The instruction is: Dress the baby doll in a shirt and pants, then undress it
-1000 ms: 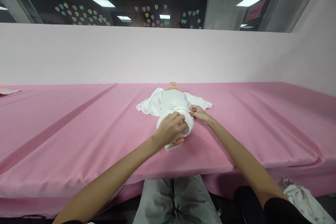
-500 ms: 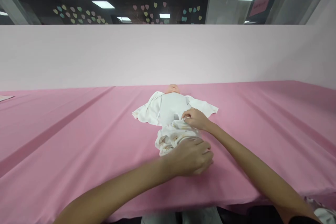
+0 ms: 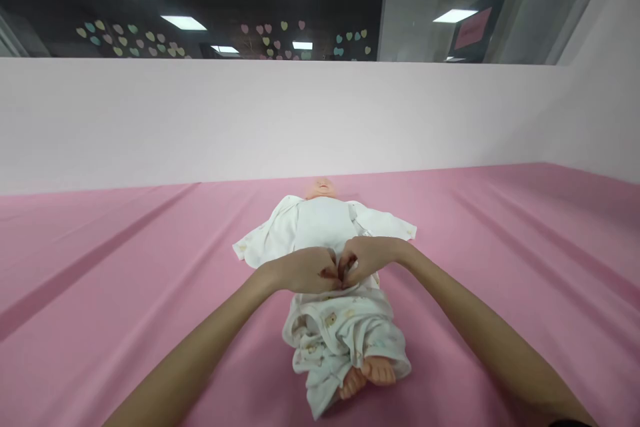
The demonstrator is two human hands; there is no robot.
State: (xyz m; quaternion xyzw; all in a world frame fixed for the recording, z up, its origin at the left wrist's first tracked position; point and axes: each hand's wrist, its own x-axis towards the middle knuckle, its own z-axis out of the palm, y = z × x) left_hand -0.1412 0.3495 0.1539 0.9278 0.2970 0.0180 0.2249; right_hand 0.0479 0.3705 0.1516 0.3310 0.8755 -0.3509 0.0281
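Observation:
A baby doll (image 3: 323, 187) lies on its back, head toward the wall, in a white top (image 3: 323, 221) with its sleeves spread wide. Patterned white baby trousers (image 3: 345, 320) are bunched round its legs, and its bare feet (image 3: 379, 370) stick out at the near end. My left hand (image 3: 307, 269) and my right hand (image 3: 367, 259) meet at the doll's waist. Both have their fingers pinched at the waistband of the trousers. The cloth between the fingertips is mostly hidden.
A pink cloth (image 3: 150, 280) with long folds covers the table. Behind it stands a white wall (image 3: 280, 120), topped by dark glass with paper hearts (image 3: 133, 40) and reflected ceiling lights.
My left hand has moved from the trouser legs up to the waist, beside my right hand. The doll's feet now show. The view has tilted slightly upward.

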